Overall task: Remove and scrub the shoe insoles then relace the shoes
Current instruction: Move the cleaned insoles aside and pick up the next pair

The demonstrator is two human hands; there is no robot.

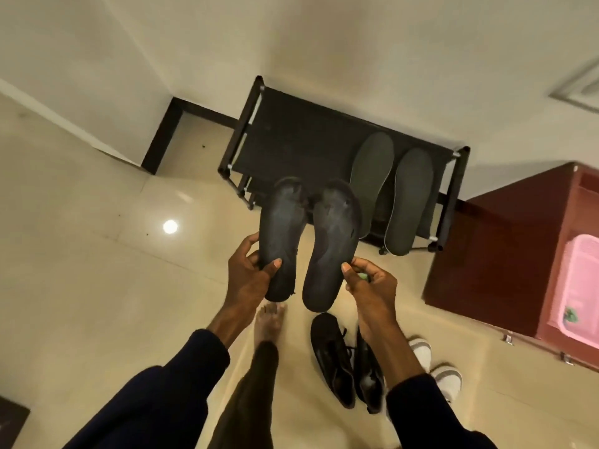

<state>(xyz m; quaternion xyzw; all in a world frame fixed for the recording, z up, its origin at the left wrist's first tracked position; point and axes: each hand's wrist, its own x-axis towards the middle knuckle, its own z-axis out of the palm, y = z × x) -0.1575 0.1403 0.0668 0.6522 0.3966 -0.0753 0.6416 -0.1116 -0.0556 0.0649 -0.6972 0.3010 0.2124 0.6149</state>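
While aloft, both insoles (pixel 281 236) (pixel 334 244) parallel, toes away.

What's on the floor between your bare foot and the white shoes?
The pair of black shoes lies there, between the bare foot and the white shoes, as the head view shows.

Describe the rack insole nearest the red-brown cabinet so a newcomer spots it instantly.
Find the black metal-framed shoe rack against the white wall. On its right end, take the grey-green insole closer to the red-brown wooden cabinet. Its matching neighbour is partly covered by a held dark insole; this one is fully visible.
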